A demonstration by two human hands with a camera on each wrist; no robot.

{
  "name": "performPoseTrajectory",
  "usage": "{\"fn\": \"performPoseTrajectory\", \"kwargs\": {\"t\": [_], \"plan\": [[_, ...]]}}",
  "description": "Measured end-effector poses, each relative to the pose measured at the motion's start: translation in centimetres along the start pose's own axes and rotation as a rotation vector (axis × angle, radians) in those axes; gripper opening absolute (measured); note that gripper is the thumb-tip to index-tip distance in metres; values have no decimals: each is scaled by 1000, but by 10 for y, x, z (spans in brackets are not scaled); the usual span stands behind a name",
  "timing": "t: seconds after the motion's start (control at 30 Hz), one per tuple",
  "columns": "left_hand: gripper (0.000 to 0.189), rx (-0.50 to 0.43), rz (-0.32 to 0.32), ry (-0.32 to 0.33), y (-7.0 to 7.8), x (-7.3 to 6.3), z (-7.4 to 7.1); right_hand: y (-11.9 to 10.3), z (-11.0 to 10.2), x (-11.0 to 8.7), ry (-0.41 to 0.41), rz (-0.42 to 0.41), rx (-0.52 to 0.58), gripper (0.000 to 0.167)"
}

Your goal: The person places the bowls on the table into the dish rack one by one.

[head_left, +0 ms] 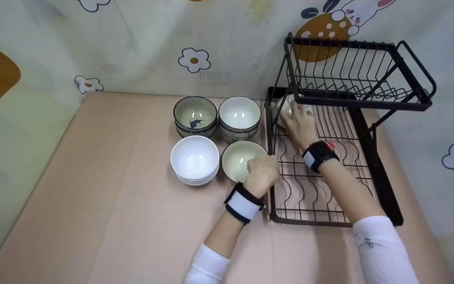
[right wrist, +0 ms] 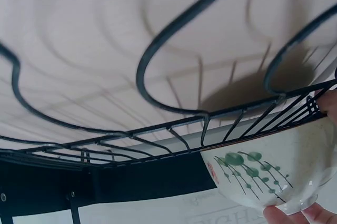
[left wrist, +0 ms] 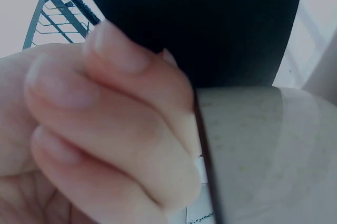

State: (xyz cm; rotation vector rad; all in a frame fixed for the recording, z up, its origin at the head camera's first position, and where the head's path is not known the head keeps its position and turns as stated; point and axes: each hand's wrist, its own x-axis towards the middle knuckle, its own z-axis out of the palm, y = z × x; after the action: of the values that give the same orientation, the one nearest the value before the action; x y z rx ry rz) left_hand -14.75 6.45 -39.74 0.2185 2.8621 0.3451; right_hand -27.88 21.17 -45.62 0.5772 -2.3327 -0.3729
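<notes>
In the head view my right hand reaches under the upper tier of a black dish rack. It grips a white bowl with painted green leaves at the lower tier's back left corner. The bowl's rim lies against the wires, and fingertips press near its foot. My left hand is curled at the rack's left edge and holds that edge. Beside those curled fingers is the rim of a cream bowl, partly covered by the hand in the head view.
Left of the rack stand a stack of white bowls, a stack of grey-green bowls with dark rims and a stack of pale bowls with dark rims. The rack's upper tier overhangs the rear. A patterned curtain backs the table.
</notes>
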Motion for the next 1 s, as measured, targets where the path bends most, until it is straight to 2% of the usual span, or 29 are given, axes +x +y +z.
{"fn": "performPoseTrajectory", "kwargs": {"t": [0.13, 0.23, 0.37, 0.53, 0.77, 1.0], "plan": [[15, -3, 0, -1, 0, 0, -1, -1, -3, 2, -99, 16, 9, 63], [15, 0, -6, -7, 0, 0, 0, -1, -3, 4, -140, 16, 4, 66], [16, 3, -9, -16, 0, 1, -1, -2, -1, 5, -107, 17, -13, 67], [15, 5, -8, -19, 0, 0, -1, -4, 1, 5, -70, 26, 17, 61], [13, 18, -6, -21, -1, 0, 0, -7, -1, 7, -122, 33, 23, 57], [14, 11, -6, -14, -1, 0, -1, -9, -4, 7, -195, 29, 16, 65]]}}
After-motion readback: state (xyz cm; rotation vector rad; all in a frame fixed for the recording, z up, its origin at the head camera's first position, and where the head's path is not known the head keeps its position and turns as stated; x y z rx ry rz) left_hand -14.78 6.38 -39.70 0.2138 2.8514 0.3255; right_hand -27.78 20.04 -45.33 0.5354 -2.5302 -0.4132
